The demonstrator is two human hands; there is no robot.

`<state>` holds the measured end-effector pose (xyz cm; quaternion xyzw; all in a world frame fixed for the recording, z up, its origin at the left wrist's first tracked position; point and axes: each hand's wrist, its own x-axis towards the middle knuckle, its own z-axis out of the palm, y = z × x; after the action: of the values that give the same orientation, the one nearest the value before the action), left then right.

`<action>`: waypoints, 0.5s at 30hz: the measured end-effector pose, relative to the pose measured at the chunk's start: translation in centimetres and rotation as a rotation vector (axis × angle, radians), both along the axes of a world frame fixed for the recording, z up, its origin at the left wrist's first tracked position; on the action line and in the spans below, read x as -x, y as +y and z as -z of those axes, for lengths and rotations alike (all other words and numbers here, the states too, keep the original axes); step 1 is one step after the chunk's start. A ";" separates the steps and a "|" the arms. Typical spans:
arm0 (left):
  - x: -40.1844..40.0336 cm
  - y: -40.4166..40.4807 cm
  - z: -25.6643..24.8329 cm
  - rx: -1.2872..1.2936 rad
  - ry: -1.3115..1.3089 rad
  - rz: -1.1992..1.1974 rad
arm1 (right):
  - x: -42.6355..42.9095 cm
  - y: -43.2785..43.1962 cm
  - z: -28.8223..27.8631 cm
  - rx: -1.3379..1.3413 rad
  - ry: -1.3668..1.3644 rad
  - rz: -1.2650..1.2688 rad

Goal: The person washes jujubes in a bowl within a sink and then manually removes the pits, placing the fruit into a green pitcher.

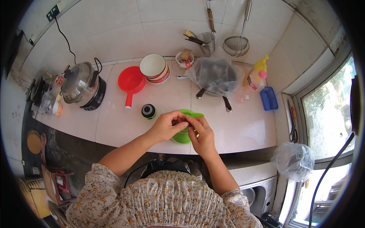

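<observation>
Both my hands meet above a green plastic container (pixel 181 138) near the counter's front edge. My left hand (pixel 170 125) has its fingers and thumb curled round a small dark brownish thing (pixel 174 122), mostly hidden by the fingers. My right hand (pixel 201 133) reaches the same spot with its fingertips, close to the left thumb. Whether the right fingers pinch the small thing too, I cannot tell. The container's inside is partly covered by my hands. Just left of them stands a small black and green cylindrical device (pixel 148 111) with a grey top.
A red plastic ladle (pixel 131 79) lies beside stacked bowls (pixel 152 66). Behind my hands, pans sit under a plastic bag (pixel 214 74). An electric pot (pixel 82 85) stands at left; a blue basket (pixel 269 98) and yellow bottle (pixel 260 66) at right. The counter edge (pixel 159 152) runs below my wrists.
</observation>
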<state>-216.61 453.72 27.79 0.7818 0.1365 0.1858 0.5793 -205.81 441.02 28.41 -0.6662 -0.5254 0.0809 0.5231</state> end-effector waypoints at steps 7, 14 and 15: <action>-0.8 -0.9 -1.7 0.721 0.241 -0.027 | 0.8 -0.8 1.9 -0.016 0.095 0.044; -0.6 -1.1 -1.1 0.695 0.193 -0.091 | 1.6 -0.1 2.9 -0.165 -0.092 0.087; -0.8 -1.1 -1.4 0.700 0.191 -0.101 | 1.4 0.1 3.1 -0.179 -0.092 0.088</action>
<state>-215.82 452.62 29.15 0.5421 0.2838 0.0823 0.7866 -207.25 441.09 25.33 -0.6421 -0.5243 -0.0198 0.5589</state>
